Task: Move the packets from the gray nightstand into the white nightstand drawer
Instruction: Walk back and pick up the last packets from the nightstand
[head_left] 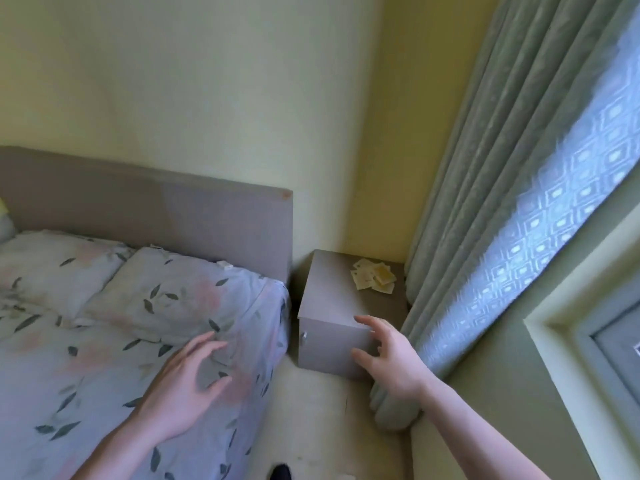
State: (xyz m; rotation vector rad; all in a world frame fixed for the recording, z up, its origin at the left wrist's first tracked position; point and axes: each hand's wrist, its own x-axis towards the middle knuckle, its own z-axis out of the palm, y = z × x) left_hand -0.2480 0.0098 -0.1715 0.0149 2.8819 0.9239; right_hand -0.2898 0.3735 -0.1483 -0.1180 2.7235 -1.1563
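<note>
Reaching toward the gray nightstand [332, 306], your right hand [388, 355] spreads its empty grip; the packets [373, 275] lie piled far on top, while your left hand [183, 386] hovers empty above the bed [104, 341].

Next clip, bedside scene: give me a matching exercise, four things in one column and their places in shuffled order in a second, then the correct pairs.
Things:
1. packets
2. left hand
3. right hand
4. curtain

Places:
A. over the flowered bedsheet
B. hanging along the window, right of the nightstand
C. at the near front corner of the gray nightstand
D. piled at the back of the nightstand top

Pairs: 1-D, 2-A, 3-C, 4-B
</note>
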